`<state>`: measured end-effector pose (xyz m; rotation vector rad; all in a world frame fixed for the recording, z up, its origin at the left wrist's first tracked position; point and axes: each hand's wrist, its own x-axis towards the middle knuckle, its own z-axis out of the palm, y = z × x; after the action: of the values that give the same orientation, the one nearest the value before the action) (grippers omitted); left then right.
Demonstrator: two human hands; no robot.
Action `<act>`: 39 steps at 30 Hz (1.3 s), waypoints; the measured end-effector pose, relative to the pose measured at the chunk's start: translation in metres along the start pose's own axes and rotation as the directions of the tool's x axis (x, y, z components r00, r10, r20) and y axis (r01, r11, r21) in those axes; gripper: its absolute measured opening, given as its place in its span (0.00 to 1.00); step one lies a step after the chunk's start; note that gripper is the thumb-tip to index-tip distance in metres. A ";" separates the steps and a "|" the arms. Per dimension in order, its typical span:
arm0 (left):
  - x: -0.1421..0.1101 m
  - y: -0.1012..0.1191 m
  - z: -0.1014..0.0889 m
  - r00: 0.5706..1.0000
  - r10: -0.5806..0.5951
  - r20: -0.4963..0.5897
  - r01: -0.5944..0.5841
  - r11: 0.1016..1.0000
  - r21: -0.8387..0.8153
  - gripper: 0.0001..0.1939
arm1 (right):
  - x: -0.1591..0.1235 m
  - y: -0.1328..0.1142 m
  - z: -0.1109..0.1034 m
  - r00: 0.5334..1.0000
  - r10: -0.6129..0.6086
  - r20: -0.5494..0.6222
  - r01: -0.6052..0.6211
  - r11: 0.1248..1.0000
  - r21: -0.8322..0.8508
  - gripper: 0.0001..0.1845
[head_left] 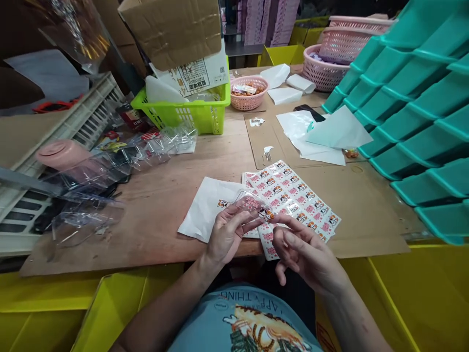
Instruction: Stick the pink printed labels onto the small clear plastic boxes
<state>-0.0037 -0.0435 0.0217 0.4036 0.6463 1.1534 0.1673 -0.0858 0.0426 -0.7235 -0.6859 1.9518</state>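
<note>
My left hand [229,227] pinches a small clear plastic piece [246,200] with rounded corners, perhaps a lid. Pink lettering and a cartoon animal sticker [266,213] show on it. The index fingertip of my right hand [306,249] reaches the edge of that sticker; its other fingers are loosely bent and apart, holding nothing. Beneath and behind both hands lie overlapping sticker sheets [293,195] printed with pink lettering and cartoon animals. A white backing paper [200,210] lies to their left, partly under my left hand.
Clear plastic packaging [161,146] and a pink bottle [69,159] lie at left. Behind stand a green basket [205,115] with a cardboard box [176,34] and a small pink basket [249,100]. Stacked teal bins [421,117] line the right; loose papers [315,137] lie near them.
</note>
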 end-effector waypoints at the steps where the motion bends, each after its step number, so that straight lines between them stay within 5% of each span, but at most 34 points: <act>1: 0.000 -0.001 0.000 1.000 0.004 0.002 -0.004 1.000 0.010 0.09 | 0.000 0.000 -0.001 1.000 0.008 -0.004 -0.008 1.000 0.003 0.15; 39: -0.001 -0.006 -0.006 0.999 -0.039 0.015 0.037 0.995 0.095 0.11 | 0.005 0.006 -0.011 0.992 0.089 -0.090 -0.095 0.994 -0.056 0.19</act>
<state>-0.0035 -0.0467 0.0138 0.4797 0.6927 1.0848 0.1697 -0.0820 0.0295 -0.8859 -0.6703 1.9773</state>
